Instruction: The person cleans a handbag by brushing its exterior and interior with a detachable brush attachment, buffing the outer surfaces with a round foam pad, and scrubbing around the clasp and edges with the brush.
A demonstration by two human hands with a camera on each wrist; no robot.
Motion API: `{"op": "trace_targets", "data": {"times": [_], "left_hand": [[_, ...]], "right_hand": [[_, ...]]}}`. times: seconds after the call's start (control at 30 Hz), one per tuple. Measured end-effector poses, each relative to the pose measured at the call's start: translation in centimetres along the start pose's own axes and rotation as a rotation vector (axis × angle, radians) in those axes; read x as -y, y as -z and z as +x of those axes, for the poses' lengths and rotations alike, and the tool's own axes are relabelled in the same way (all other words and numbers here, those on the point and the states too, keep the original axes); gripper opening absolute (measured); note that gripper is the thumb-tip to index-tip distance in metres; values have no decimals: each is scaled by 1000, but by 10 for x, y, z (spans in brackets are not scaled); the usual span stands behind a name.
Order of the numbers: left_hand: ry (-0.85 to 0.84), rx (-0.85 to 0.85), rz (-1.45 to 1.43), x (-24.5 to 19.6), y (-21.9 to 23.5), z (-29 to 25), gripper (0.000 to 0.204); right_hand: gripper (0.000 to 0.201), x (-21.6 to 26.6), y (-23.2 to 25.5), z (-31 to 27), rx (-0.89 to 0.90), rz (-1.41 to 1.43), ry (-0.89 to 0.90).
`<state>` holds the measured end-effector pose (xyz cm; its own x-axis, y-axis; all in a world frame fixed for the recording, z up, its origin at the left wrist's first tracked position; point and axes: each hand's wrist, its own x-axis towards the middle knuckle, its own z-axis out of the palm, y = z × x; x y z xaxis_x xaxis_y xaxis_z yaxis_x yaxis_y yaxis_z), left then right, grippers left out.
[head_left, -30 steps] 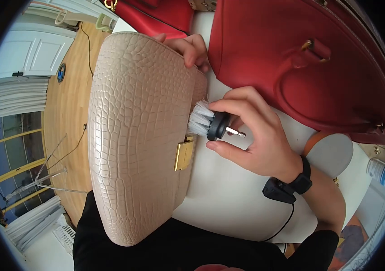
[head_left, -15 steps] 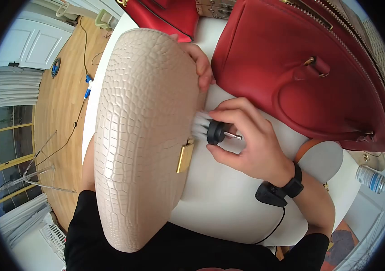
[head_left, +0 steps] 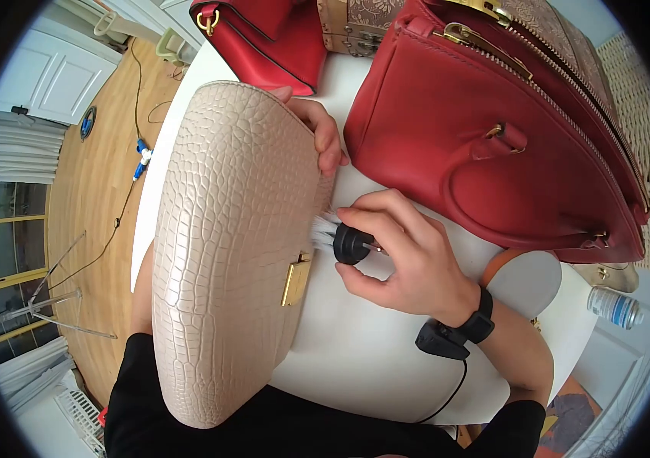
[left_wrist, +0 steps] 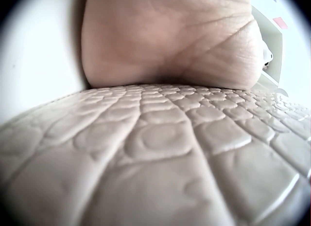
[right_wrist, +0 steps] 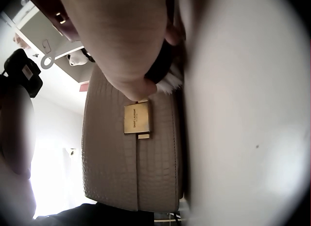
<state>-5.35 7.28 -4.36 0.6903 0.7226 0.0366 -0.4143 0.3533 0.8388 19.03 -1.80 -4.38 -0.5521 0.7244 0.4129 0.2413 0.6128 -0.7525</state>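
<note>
A cream crocodile-embossed handbag stands on its side on the white table, its gold clasp facing right. My left hand grips its far end, fingers curled over the edge; in the left wrist view the heel of that hand lies against the embossed leather. Between thumb and fingers, my right hand pinches a round black brush head with white bristles and a metal shank. Its bristles meet the bag's front just beyond the clasp. The right wrist view shows the bristles low, close to the tabletop.
A large dark-red handbag stands at the back right, a smaller red bag at the back. A grey disc with an orange edge and a spray can are at the right. A cable hangs from the right wrist camera.
The head view has shifted, showing more of the red bags. My right hand keeps its pinch on the brush, whose bristles stay at the bag's front. My left hand keeps its grip.
</note>
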Motion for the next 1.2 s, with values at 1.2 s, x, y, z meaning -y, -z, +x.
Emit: {"op": "trace_targets", "data": {"times": [1.2], "left_hand": [[-53,-77,-100,1,-10,3,78]], "right_hand": [[51,-5,-11,-5,-76,29,6]]}}
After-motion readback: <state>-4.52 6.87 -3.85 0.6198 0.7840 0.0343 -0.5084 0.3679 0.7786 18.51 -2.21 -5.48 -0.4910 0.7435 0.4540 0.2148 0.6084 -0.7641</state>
